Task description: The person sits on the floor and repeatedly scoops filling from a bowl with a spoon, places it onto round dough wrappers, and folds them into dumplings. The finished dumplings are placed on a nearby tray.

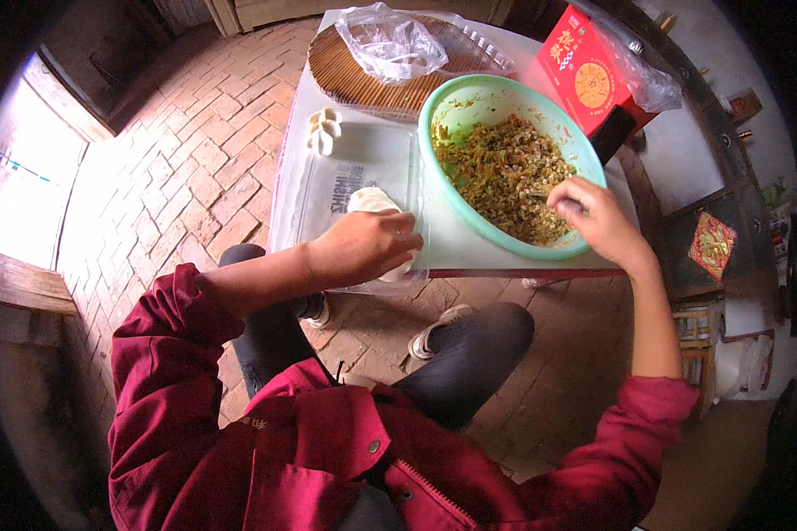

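My left hand lies over a pile of pale dough wrappers, its fingers curled down; whether they grip one is hidden. The pile rests in a clear plastic tray on the table. White pleated dumplings sit together at the tray's far left corner. My right hand is over the near right rim of a green plastic bowl, thumb and fingers bent close together. Chopped filling fills much of the bowl. A small light utensil part seems to show by the fingertips, too unclear to name.
Behind the tray lies a round mat of thin stalks with a crumpled clear plastic bag on it. A red box stands behind the bowl at the right. The table's near edge is above my knees.
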{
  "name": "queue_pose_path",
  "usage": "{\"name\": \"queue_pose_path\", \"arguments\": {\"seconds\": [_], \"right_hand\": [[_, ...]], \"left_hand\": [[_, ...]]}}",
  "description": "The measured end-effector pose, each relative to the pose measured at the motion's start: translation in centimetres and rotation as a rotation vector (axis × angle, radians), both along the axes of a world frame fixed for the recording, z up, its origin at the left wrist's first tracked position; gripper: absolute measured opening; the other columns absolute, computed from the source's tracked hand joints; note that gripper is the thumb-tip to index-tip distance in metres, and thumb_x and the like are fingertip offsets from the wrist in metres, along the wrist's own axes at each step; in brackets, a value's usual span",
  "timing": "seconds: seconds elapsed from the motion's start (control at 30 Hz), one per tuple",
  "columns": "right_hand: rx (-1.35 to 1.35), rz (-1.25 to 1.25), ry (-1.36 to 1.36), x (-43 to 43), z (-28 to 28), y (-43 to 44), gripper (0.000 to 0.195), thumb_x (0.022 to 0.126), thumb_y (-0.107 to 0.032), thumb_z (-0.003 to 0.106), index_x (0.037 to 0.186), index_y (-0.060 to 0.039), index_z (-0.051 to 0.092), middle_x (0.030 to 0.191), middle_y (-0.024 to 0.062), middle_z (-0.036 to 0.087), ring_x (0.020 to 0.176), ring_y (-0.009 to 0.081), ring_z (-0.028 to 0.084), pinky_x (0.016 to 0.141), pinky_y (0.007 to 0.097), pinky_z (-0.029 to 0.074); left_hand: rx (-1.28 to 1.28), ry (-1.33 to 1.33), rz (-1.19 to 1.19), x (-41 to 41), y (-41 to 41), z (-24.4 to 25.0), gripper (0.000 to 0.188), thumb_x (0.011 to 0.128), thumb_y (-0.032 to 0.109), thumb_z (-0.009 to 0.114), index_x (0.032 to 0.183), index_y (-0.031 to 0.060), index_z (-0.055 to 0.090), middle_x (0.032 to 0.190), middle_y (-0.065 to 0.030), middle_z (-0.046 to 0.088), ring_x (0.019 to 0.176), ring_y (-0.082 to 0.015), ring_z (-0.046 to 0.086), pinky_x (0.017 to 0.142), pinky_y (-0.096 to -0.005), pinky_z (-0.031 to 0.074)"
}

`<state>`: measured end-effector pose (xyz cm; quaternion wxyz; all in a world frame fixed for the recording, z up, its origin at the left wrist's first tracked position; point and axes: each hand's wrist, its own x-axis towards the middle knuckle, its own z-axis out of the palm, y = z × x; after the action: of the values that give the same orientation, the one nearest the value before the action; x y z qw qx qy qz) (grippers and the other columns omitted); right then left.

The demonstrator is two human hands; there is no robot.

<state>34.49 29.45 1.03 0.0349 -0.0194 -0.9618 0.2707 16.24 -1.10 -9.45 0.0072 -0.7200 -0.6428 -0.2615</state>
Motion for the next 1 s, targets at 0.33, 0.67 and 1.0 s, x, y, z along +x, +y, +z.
{"name": "queue_pose_path", "arguments": {"seconds": [0.33, 0.67, 1.0], "right_hand": [[-0.09, -0.303, 0.056, 1.6, -0.3, -0.7, 0.02, 0.101, -0.017, 0.054, 0.1, 0.0, 0.064, 0.08, 0.0042, 0.065, 0.076, 0.0103, 0.061, 0.072, 0.0274, 0.05], [0.008, -0.247, 0.13, 1.3, 0.2, -0.1, 0.009, 0.093, -0.01, 0.059, 0.093, -0.0018, 0.056, 0.07, 0.0188, 0.059, 0.064, 0.0325, 0.06, 0.063, 0.0421, 0.047], [-0.108, -0.164, -0.071, 1.1, 0.2, -0.8, 0.02, 0.098, -0.015, 0.055, 0.092, 0.003, 0.062, 0.073, 0.0154, 0.064, 0.067, 0.027, 0.063, 0.065, 0.0384, 0.051]], "left_hand": [[-0.158, 0.095, -0.053, -1.9, 2.8, 0.4, 0.007, 0.079, 0.01, 0.062, 0.082, 0.0034, 0.061, 0.089, -0.0144, 0.057, 0.077, -0.0335, 0.064, 0.065, -0.0445, 0.055], [-0.141, 0.405, -0.183, -0.1, 3.0, 1.6, 0.011, 0.075, 0.016, 0.064, 0.075, 0.0064, 0.06, 0.096, -0.0093, 0.057, 0.086, -0.0227, 0.063, 0.064, -0.0367, 0.056], [-0.299, 0.348, -0.003, -0.6, 3.2, 0.9, 0.009, 0.079, 0.01, 0.063, 0.085, 0.0032, 0.065, 0.09, -0.013, 0.061, 0.082, -0.0271, 0.068, 0.066, -0.0371, 0.057]]}}
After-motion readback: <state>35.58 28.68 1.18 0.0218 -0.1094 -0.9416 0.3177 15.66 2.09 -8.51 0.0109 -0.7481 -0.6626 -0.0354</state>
